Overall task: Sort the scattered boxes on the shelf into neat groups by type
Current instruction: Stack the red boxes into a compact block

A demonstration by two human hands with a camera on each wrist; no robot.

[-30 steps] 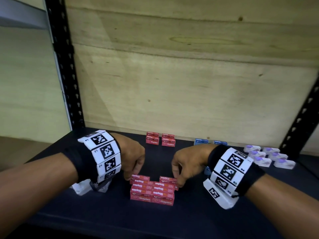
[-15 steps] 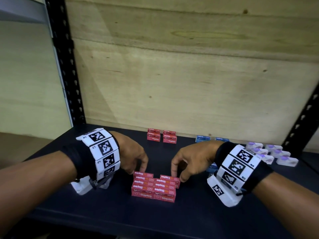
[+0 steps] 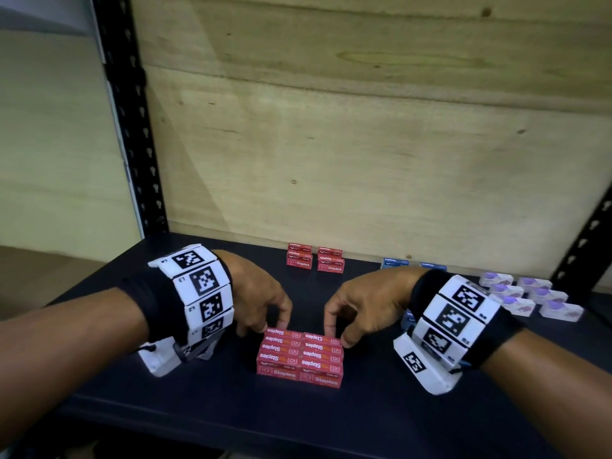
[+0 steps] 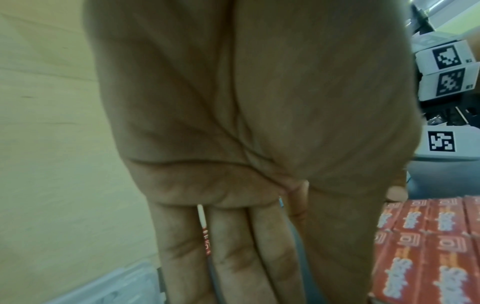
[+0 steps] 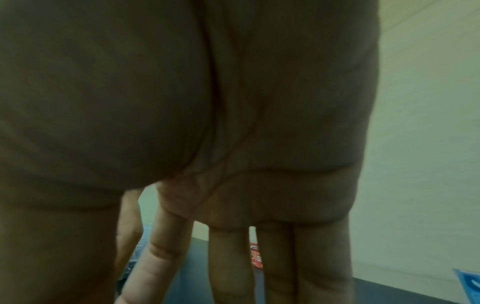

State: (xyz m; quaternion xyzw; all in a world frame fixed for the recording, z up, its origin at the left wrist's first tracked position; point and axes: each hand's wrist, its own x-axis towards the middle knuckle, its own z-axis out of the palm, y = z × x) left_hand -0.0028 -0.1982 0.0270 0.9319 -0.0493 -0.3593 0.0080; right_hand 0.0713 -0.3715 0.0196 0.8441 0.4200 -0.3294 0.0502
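A block of red staple boxes (image 3: 299, 357) lies flat in two columns near the front of the dark shelf (image 3: 331, 419). My left hand (image 3: 265, 323) reaches down at the block's far left corner, fingertips touching the back box. My right hand (image 3: 336, 332) is at the far right corner, index finger behind the back box and thumb against its right end. In the left wrist view the left hand's fingers (image 4: 233, 246) run straight down beside the red boxes (image 4: 428, 246). The right wrist view shows the right hand's fingers (image 5: 233, 257) straight as well.
At the back wall stands a small stack of red staple boxes (image 3: 314, 261), with blue boxes (image 3: 395, 262) to its right. White and purple boxes (image 3: 530, 294) are grouped at the far right. Black uprights (image 3: 132, 127) flank the shelf.
Both hands have stayed at the far row of the red block. The right thumb has shifted to the block's right end, and the far boxes now sit closer in line.
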